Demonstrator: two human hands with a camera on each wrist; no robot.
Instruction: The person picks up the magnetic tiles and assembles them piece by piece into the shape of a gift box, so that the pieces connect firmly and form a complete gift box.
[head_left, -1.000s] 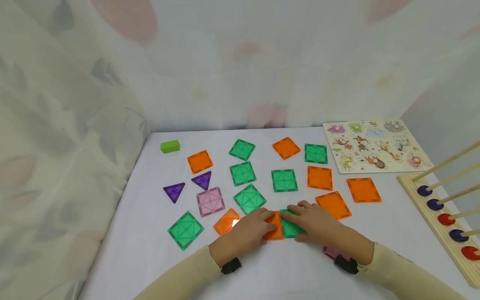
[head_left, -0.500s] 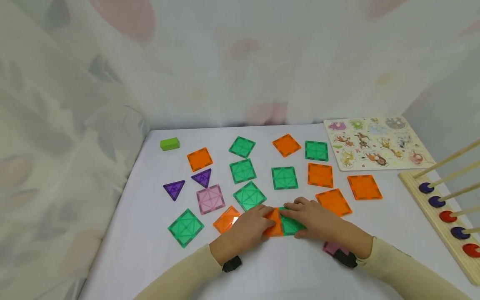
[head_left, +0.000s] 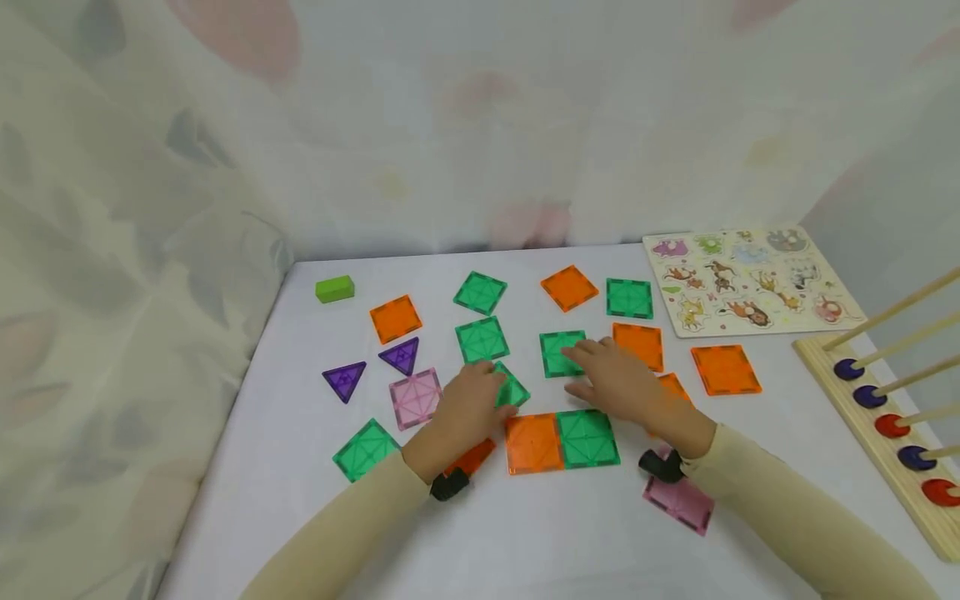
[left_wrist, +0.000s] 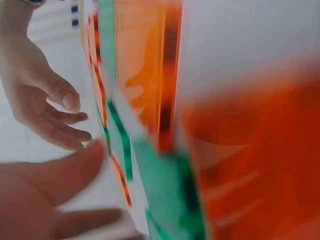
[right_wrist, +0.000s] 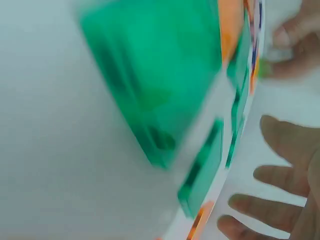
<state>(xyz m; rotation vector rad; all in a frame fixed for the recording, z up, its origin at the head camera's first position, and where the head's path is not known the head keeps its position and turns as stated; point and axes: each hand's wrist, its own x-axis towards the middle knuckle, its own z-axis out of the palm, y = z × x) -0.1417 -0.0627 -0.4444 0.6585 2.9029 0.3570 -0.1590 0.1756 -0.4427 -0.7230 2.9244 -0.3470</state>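
Observation:
An orange square magnetic tile (head_left: 534, 444) and a green square magnetic tile (head_left: 588, 439) lie flat, edge to edge, in front of both hands. My left hand (head_left: 467, 404) holds nothing; its fingers overlap another green tile (head_left: 513, 388), and its wrist covers part of a second orange tile (head_left: 474, 458). The right hand (head_left: 622, 387) has its fingers spread, as the right wrist view shows, with its fingertips (right_wrist: 240, 202) free of any tile. In the head view it overlaps the edge of a green tile (head_left: 558, 354) and hides much of an orange one (head_left: 672, 387).
More green, orange and pink square tiles and two purple triangles (head_left: 345, 382) are scattered over the white table. A green block (head_left: 334, 289) stands back left. An animal peg puzzle (head_left: 693, 304) lies back right, beside a wooden rack (head_left: 832, 387) with rods and coloured beads.
Both hands have let go of the joined orange and green tiles and moved away from them, the left to the far left, the right farther back. The tile pair stays in place.

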